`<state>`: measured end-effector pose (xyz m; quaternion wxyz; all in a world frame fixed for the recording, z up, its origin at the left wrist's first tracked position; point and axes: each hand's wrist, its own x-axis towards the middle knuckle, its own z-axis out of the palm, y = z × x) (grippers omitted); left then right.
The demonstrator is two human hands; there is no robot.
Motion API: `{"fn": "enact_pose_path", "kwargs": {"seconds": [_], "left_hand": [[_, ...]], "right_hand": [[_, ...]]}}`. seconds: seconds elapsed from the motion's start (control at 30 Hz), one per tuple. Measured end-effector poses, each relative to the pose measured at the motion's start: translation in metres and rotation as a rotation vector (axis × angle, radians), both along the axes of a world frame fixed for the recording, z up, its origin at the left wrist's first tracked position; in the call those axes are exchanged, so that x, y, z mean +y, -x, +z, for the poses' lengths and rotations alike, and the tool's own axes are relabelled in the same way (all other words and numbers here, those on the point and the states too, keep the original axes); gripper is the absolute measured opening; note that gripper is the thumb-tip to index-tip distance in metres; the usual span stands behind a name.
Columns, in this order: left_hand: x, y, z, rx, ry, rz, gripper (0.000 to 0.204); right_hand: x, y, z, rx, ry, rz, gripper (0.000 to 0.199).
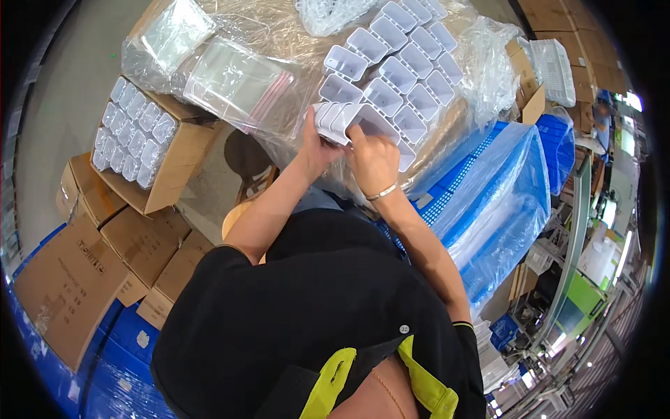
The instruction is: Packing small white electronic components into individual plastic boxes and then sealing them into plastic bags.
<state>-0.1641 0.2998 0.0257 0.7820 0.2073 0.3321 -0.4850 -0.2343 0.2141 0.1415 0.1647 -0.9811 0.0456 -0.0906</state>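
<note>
Far to the left of the fingers lie flat brown cardboard boxes [105, 251] stacked on blue crates. Above them, still left of the fingers, an open carton [150, 150] holds rows of small plastic-wrapped white pieces [132, 133]. Up and left of the fingers a stack of clear resealable bags [234, 80] lies on crinkled plastic sheeting [279, 35] that covers the bench.

The left hand [317, 143] comes up from below, its fingers [310, 126] curled closed around the left end of a short row of nested white plastic cups [342, 119] (small, square-mouthed, tapered). The right hand [373, 162], a thin bracelet [382, 192] at its wrist, has its fingers bent shut on the right end of the same row, so the cups sit directly between the two sets of fingers, held just off the sheeting.

Just above and to the right of the fingers, more white cups [398, 59] of the same kind lie on their sides in tidy rows, mouths facing up toward the camera. Right of and below the right fingers, a blue crate [502, 202] wrapped in clear film stands beside the bench. Farther up and right of the fingers lies a white ribbed tray [555, 66].
</note>
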Motion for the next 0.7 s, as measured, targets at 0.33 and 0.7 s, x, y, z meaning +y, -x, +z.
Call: {"fn": "enact_pose_path", "kwargs": {"seconds": [0.33, 0.7], "left_hand": [[0.004, 0.042, 0.065, 0.16, 0.205, 0.002, 0.054], [-0.021, 0.076, -0.036, 0.256, 0.08, -0.178, 0.059]], "right_hand": [[0.003, 0.049, 0.056, 0.007, -0.053, -0.04, 0.01], [-0.011, 0.07, -0.025, 0.277, 0.06, -0.108, 0.019]]}}
